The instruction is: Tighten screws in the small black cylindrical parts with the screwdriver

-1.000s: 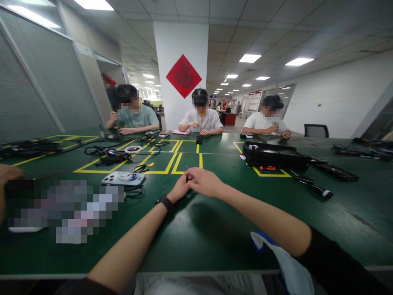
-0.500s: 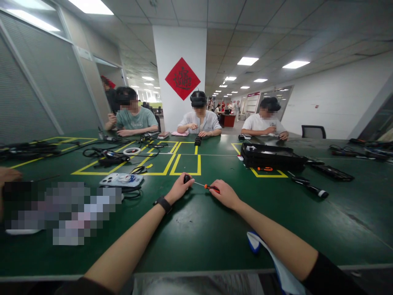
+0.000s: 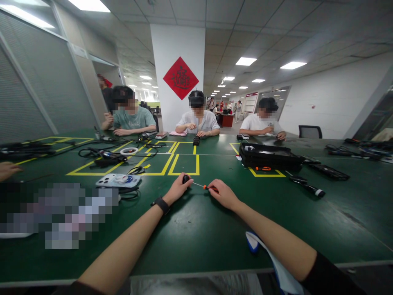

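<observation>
Screwdriver (image 3: pixel 205 187) spans the gap between my hands, its long axis running almost straight left to right, tip end toward my left hand, handle end in my right, tilted slightly down to the right in view. Far left, a co-worker's hand (image 3: pixel 9 170) rests by the table edge. Nearer me lie things too blurred to name, then a phone (image 3: pixel 118 180) in a patterned case, with a loop of black cable beside it. Next comes my left hand (image 3: pixel 179 188), thumb and fingers curled closed round a small black piece (image 3: pixel 185 179); the shaft meets it or ends just beside it, I cannot tell which. My right hand (image 3: pixel 225 194) is the one on the screwdriver, fingers pinched about the handle and hiding its back end. Below my right forearm lies a blue-and-white item (image 3: pixel 253 242). Further right and beyond, well apart from both hands, sit a black tray (image 3: pixel 270 159), an orange tool (image 3: pixel 263 168) at its near side, and a dark cylindrical tool (image 3: pixel 308 187).
</observation>
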Motion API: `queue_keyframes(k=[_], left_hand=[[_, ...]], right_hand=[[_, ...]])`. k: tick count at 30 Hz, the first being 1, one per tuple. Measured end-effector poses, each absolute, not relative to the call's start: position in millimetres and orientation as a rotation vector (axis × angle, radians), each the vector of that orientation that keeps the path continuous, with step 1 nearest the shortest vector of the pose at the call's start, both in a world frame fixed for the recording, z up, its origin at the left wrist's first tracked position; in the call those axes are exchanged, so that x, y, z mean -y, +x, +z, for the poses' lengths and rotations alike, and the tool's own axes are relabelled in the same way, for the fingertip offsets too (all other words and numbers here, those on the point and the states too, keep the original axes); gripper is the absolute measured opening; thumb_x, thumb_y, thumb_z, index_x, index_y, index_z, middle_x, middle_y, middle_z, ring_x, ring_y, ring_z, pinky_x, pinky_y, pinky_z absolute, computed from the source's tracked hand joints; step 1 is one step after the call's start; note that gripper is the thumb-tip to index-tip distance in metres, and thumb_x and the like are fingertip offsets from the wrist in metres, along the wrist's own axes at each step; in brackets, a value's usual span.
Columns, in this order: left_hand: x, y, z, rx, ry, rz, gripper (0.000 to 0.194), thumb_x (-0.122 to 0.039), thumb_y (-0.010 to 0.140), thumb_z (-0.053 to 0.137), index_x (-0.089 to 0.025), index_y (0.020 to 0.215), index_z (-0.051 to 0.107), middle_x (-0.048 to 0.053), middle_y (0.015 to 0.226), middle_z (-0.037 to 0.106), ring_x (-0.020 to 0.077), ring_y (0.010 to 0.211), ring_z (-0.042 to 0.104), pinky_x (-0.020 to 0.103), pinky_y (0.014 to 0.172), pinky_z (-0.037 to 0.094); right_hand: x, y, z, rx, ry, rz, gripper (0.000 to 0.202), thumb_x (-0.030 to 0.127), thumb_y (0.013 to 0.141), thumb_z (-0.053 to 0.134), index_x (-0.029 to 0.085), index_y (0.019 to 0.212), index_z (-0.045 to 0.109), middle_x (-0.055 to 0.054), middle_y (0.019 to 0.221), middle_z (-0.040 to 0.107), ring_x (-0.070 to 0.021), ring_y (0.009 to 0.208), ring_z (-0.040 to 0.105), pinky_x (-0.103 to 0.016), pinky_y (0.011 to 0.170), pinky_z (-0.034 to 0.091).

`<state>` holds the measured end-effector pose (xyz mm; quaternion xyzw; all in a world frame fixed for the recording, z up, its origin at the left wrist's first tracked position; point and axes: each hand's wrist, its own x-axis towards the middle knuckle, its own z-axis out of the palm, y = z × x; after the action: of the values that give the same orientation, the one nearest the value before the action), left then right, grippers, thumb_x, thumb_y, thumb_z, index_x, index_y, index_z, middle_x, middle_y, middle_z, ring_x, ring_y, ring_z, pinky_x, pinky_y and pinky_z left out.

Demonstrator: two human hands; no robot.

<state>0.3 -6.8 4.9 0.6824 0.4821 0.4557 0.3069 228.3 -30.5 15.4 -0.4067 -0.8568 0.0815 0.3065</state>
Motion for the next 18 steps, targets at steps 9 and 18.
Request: queue_keyframes(k=[9,18], left_hand=[[5.9,0.0,3.9,-1.260,1.827,1.193,0.031,-0.045,0.074,0.049,-0.018,0.089,0.049,-0.003,0.069,0.053,0.0108,0.059,0.049,0.024,0.058,0.039],[6.2,-0.8,3.0,-1.263,1.812,1.210,0.032,-0.046,0.075,0.049,-0.019,0.091,0.049,-0.003,0.068,0.054,0.0114,0.060,0.051,0.025,0.059,0.040]], right_hand=[[30.1,227.0,14.2,2.279,-1.048,0.255,0.023,0.027,0.078,0.055,0.017,0.098,0.053,-0.004,0.092,0.055,-0.0155,0.086,0.047,-0.028,0.076,0.037],[27.4,232.3,13.6,2.308,-1.053,0.270,0.014,0.022,0.080,0.051,0.016,0.091,0.056,-0.004,0.087,0.054,-0.0150,0.083,0.047,-0.028,0.075,0.037]])
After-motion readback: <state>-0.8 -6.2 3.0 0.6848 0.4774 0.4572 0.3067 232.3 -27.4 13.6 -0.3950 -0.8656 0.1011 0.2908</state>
